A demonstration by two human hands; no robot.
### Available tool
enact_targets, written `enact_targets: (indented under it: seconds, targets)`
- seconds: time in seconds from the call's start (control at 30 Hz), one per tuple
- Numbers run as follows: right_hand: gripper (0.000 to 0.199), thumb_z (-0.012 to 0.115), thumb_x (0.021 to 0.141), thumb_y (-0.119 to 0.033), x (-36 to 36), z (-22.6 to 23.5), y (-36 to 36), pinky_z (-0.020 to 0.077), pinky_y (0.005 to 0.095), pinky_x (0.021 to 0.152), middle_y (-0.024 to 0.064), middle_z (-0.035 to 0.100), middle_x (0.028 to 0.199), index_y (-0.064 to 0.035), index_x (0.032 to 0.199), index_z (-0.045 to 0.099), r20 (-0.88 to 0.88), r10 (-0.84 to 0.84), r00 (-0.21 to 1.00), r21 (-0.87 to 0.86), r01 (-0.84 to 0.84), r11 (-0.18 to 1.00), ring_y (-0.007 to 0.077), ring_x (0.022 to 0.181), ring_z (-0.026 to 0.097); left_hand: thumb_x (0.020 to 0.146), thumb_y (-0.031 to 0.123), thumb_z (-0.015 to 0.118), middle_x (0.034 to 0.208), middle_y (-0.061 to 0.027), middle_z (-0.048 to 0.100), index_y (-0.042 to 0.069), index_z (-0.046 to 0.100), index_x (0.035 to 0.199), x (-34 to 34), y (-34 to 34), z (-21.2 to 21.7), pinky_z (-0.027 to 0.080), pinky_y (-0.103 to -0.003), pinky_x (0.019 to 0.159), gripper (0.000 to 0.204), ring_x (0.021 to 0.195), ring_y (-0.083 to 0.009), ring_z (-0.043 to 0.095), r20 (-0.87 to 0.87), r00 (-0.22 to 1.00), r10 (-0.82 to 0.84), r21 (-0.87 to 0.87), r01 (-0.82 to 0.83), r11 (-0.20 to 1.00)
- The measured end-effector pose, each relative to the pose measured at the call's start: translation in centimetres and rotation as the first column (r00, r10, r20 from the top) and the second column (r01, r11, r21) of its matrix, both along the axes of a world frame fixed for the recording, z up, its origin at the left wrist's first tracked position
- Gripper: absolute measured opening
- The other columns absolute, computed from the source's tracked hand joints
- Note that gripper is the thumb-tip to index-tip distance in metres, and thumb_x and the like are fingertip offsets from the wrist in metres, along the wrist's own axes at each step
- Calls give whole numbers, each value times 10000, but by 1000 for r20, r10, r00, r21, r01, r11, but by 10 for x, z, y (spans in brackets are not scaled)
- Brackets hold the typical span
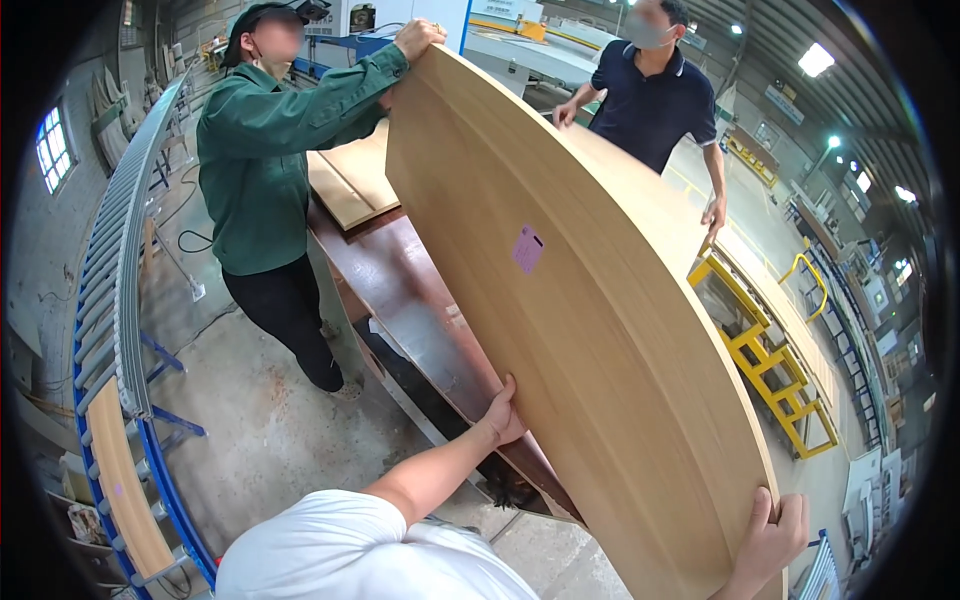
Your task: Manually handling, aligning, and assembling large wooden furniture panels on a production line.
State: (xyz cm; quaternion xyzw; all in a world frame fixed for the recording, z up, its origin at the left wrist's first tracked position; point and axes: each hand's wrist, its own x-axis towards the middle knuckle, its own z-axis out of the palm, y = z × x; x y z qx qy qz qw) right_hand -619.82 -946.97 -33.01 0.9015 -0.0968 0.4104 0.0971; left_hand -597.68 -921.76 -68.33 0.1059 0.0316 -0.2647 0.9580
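I'm looking down into a factory hall with a stained concrete floor (250,420), strip lights in the upper right of the frame and machines along the top edge. A long roller conveyor (115,300) on a blue frame curves down the left side, one narrow board lying on its lower end. A dark reddish bench (400,290) runs through the middle, with a stack of pale boards (350,180) at its far end.

Filling the centre and lower right is a big wood-grain panel (580,330), tilted up on edge, with a small pink sticker (527,249) on its face. My left hand (503,415) lies flat against the panel's lower left edge just above the bench, fingers together, apparently propping it from beneath. My right hand (775,525) curls over the near corner at the lower right, fingers wrapped around the edge and thumb on the face; I judge that grip steadies the tilt.

A person in a green jacket (265,150) at the upper left clamps a hand (418,38) on the top corner, sharing the load. Another person in a dark polo shirt (655,100) stands behind the panel at the top, near a yellow steel frame (770,360).
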Motion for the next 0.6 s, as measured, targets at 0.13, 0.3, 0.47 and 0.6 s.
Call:
enact_targets:
  seconds: [0.13,0.3,0.47,0.6]
  targets:
    - [550,608,920,-446,-8,-1,-8,280,410,512,111,327,614,-5,685,377,-21,-50,999,17,51,999,291,549,350,908,660,409,1440,-65,488,108,416,1429,5,-2,0,336,-426,1106,759,1343,-238,428,74,997,-35,-4,35,999]
    - [529,620,913,-435,-4,-2,-15,292,410,520,119,352,605,-5,706,392,-43,-94,995,66,97,993,287,547,357,909,678,393,1480,-97,425,100,369,1455,-2,-10,22,300,-461,1128,796,1363,-287,388,-11,1000,27,-45,-27,999]
    - [490,655,895,-390,16,-4,-37,304,393,523,104,353,603,0,715,420,45,-36,998,218,26,976,245,550,341,887,717,388,1493,-106,399,103,348,1467,-17,-6,40,285,-486,1135,845,1373,-308,366,4,995,95,32,-95,995]
    - [502,687,872,-384,29,-6,-61,309,382,523,102,354,588,2,689,423,28,-46,999,278,36,960,230,559,339,877,744,365,1498,-100,391,119,339,1474,-27,-4,56,277,-494,1139,866,1379,-308,355,-16,991,135,87,-133,987]
